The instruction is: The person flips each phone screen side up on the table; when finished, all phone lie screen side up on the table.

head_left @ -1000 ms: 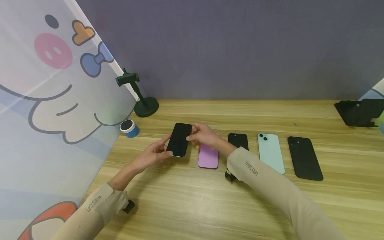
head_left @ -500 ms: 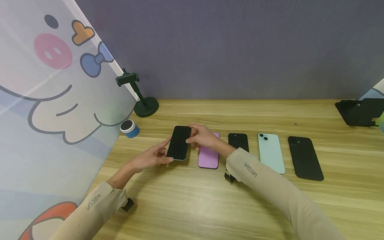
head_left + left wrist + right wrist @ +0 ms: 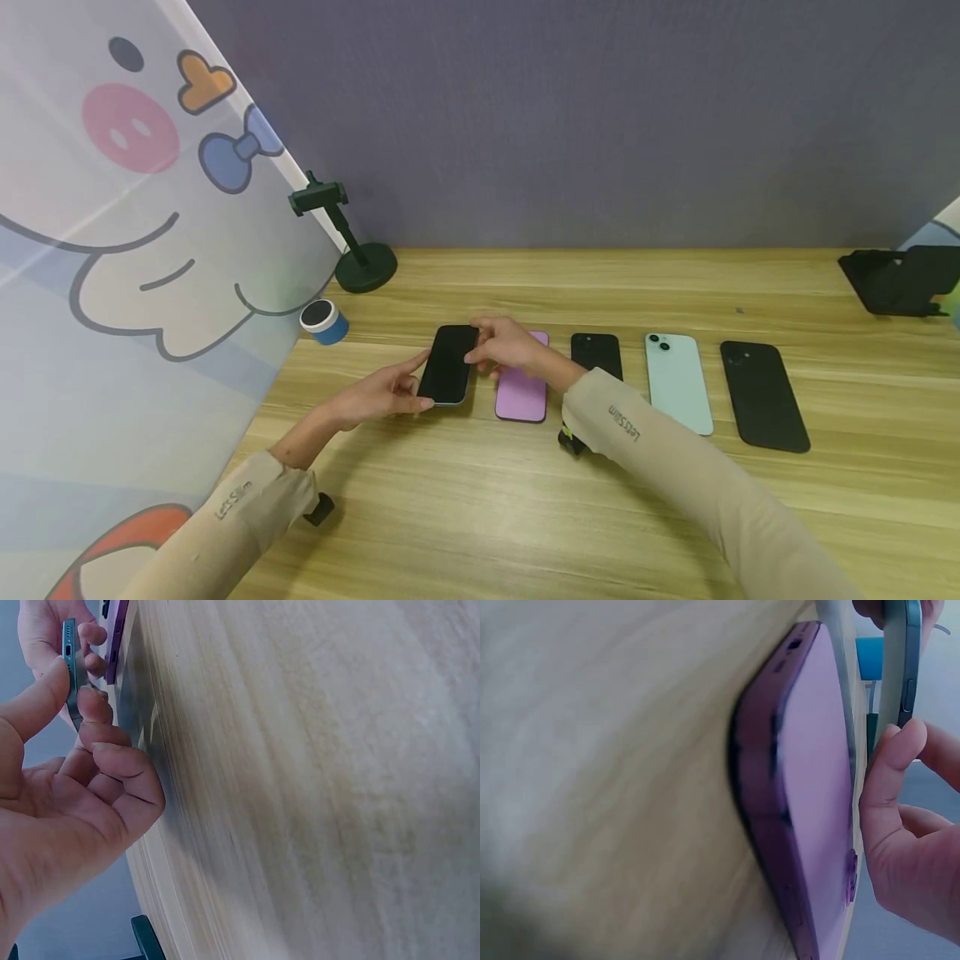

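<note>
Clamping the phone [image 3: 447,364] just above the worktop [image 3: 480,517] with fingers of the left hand [image 3: 378,396] at its near left corner and of the right hand [image 3: 508,343] on its right edge (neither hand nearer). Lengthwise from near to far, just left of the purple phone [image 3: 522,392].
</note>
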Demonstrator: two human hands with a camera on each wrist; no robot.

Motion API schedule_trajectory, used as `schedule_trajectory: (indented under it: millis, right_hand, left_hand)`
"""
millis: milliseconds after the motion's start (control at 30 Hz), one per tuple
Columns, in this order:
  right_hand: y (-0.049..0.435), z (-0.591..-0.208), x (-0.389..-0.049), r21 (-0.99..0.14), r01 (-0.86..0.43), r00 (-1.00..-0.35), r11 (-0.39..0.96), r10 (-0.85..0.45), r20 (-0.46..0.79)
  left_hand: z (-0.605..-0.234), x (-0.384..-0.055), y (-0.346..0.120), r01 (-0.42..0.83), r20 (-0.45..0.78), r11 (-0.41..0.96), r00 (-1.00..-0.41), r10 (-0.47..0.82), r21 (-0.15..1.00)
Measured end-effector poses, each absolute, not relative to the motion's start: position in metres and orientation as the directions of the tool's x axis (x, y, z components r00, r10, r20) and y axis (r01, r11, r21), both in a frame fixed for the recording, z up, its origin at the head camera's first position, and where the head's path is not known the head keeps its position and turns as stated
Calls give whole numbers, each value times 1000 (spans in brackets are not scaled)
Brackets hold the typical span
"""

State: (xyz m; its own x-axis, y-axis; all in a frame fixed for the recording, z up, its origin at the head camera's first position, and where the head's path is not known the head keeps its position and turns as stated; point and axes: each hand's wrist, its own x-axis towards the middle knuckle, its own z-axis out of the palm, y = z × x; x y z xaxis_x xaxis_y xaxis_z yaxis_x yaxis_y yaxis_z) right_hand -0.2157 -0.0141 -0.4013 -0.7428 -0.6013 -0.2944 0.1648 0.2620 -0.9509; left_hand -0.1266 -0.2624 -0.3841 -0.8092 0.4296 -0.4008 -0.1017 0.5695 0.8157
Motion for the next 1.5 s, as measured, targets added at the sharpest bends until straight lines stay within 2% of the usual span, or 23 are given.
schedule_trajectory:
  millis: [500,1100,1500]
  right_hand:
    - [-21,-396,-214,-910,262,-693,321,-593,-409]
    - [-24,-393,-211,-889,98,-740,448,-565,-366]
    - [-29,-395,-211,-850,41,-771,525,-525,-361]
  left_hand:
    - [-384,-131,-268,-149,-467,593,-773,429,792]
    - [-390,-130,-264,-1,-407,676,-799,443,737]
    - [-389,-129,-254,88,-391,792,-834,390,604]
